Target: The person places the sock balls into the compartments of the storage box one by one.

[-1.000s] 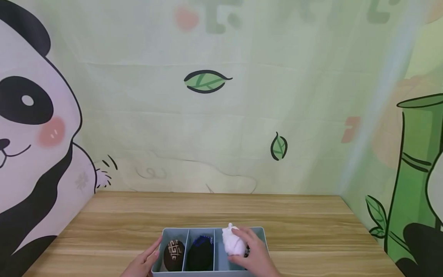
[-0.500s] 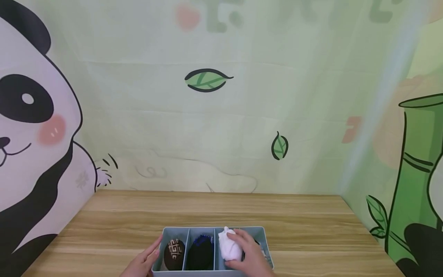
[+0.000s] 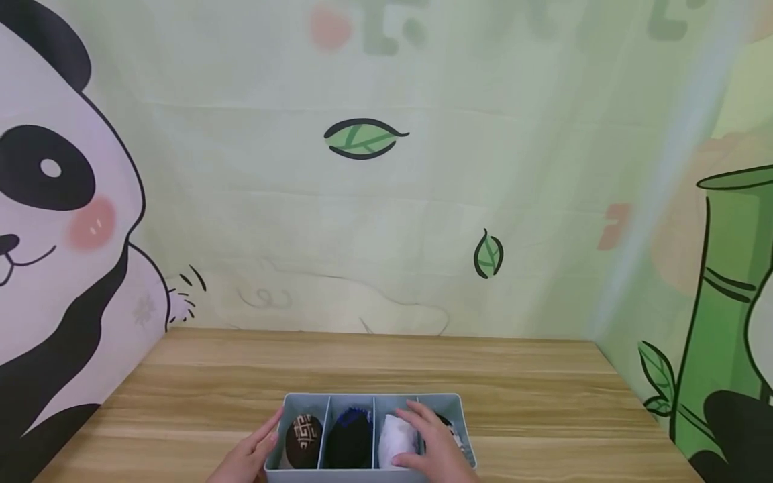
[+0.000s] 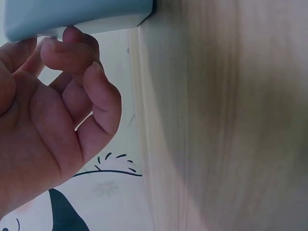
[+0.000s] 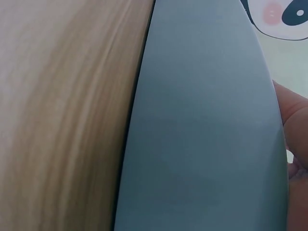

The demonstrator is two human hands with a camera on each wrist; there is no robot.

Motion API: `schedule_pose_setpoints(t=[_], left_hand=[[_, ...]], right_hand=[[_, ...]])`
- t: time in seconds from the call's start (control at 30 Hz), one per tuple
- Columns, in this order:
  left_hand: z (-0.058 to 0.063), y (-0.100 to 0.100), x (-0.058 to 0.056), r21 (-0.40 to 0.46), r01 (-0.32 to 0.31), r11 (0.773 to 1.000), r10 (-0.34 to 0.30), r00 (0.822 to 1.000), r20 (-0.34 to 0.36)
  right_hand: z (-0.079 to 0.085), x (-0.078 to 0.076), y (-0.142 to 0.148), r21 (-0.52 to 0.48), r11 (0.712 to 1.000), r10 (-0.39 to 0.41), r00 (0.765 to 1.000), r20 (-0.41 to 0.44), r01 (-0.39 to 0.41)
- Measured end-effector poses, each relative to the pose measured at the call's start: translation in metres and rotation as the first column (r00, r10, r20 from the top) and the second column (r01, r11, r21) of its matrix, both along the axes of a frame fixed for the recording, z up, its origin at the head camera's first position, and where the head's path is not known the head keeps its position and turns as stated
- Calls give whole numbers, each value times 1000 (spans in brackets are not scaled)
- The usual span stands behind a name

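A grey-blue divided box (image 3: 347, 477) stands at the table's near edge. From left to right its compartments hold a brown patterned rolled sock (image 3: 304, 441), a black rolled sock (image 3: 349, 443) with blue trim, a white rolled sock (image 3: 396, 443), and a black-and-white bundle (image 3: 459, 441) partly behind the right hand. My right hand (image 3: 437, 446) is over the white sock, fingers spread and thumb near its lower end. My left hand (image 3: 244, 456) touches the box's left outer side; the left wrist view shows its fingers (image 4: 67, 55) relaxed and bent, tips at the wall.
The wooden table (image 3: 386, 362) stretches behind the box to a green cloth backdrop (image 3: 241, 154). Printed on the backdrop are a panda (image 3: 72, 268), leaves and bamboo (image 3: 718, 322).
The white sock has moved left and down into the third compartment along with my right hand, whose fingers now spread over it. My left hand stays at the box's side.
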State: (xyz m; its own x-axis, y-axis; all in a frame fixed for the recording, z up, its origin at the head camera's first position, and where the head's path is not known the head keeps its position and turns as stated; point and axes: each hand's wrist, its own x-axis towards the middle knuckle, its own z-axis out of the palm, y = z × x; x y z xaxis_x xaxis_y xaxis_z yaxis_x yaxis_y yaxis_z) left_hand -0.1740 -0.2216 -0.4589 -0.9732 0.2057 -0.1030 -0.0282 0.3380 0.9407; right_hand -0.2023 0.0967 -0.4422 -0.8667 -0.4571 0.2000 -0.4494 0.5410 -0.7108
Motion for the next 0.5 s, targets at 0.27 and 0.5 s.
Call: schedule_pose_setpoints(t=[0.27, 0.5], left_hand=[[1, 3, 3, -80, -79, 994, 78, 997, -22], [10, 8, 2, -348, -196, 917, 171, 980, -102]], right_hand=[[0, 0, 1, 1, 1000, 0, 1000, -22, 1], [-1, -2, 1, -54, 998, -36, 993, -114, 30]])
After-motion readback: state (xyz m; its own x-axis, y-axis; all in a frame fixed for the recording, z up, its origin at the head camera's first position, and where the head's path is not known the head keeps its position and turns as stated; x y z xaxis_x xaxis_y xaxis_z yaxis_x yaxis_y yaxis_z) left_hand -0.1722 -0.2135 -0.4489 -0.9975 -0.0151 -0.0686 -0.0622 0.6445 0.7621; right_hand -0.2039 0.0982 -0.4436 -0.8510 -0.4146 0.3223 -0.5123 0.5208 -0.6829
